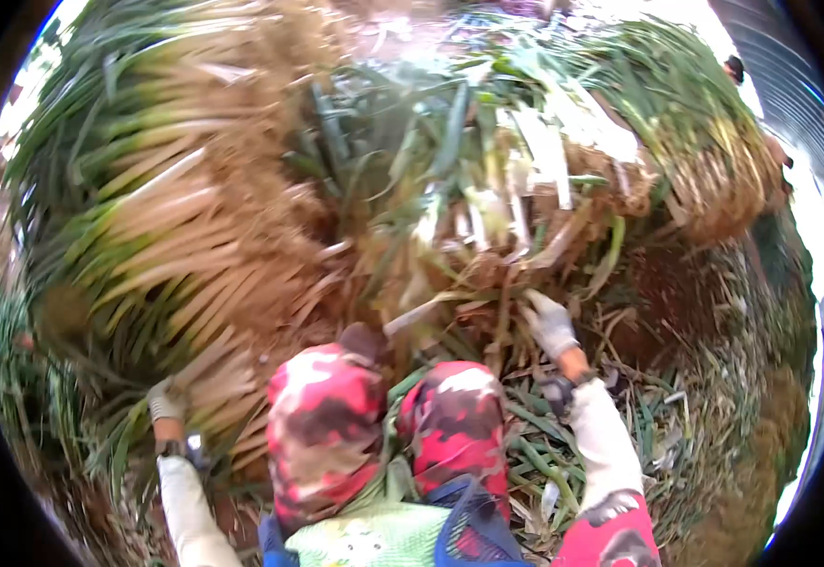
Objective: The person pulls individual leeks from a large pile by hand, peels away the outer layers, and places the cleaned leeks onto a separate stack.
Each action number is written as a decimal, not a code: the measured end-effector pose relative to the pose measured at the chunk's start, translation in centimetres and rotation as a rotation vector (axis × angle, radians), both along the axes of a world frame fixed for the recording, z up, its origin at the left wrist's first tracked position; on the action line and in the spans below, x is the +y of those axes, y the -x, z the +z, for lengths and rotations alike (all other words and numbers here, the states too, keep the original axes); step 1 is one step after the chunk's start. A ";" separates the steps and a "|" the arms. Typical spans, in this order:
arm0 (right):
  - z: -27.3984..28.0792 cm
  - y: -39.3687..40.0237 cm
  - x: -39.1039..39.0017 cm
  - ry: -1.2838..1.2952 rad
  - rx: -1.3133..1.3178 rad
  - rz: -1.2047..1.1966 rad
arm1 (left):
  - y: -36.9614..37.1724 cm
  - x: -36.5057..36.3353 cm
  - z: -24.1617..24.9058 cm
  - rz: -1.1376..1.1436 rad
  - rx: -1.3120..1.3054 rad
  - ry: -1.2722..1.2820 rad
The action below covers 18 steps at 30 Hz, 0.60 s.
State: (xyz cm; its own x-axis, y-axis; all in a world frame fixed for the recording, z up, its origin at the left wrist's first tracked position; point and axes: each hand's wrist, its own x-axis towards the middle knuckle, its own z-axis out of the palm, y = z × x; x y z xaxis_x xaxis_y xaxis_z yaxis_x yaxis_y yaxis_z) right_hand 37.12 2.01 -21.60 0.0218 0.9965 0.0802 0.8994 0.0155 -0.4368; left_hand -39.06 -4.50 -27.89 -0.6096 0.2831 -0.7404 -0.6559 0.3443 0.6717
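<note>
My left hand (166, 401), in a pale glove, is closed around the stalk end of a green onion (206, 357) at the lower edge of the left pile. Beside it lie the pale stalks of a long stack of green onions (171, 231), leaves to the left and brown roots to the right. My right hand (551, 326), gloved too, reaches over loose dry leaves to the right of my knees. Its fingers look stretched out, with nothing visible in them; blur hides their tips. Ahead of it lie loose green onions (516, 189) with white stems.
Bundled green onions (714, 161) stand at the upper right, roots facing down. Leaf scraps (658, 416) cover the ground at the right. My knees (327, 416) in camouflage trousers are in the middle. Parts of other people show at the right edge.
</note>
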 end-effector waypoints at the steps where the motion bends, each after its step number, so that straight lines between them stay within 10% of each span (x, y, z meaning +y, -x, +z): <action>1: 0.1 0.9 2.7 -0.127 0.067 0.018 | 1.1 1.7 -1.2 -0.060 0.053 -0.079; 4: -0.6 3.6 10.3 -0.354 -0.121 -0.063 | -14.7 8.7 13.3 -0.467 0.149 -0.494; 9: -3.7 7.1 19.0 0.348 -0.292 -0.269 | -39.2 11.9 28.8 -1.035 -0.019 -0.647; 12: -4.5 7.6 18.4 0.272 -0.147 -0.433 | -46.3 12.5 26.5 -1.204 -0.579 -0.678; 18: -3.6 5.3 15.5 0.122 -0.410 -0.157 | -48.1 14.7 19.5 -1.075 -0.583 -0.638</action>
State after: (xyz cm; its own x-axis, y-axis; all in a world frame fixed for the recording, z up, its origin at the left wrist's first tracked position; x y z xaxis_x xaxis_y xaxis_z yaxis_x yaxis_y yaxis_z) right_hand 31.85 17.52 -25.18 0.1644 0.9864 -0.0043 0.9858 -0.1644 -0.0342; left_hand 9.00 10.15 -8.39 0.4733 0.7965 -0.3763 -0.5042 0.5953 0.6257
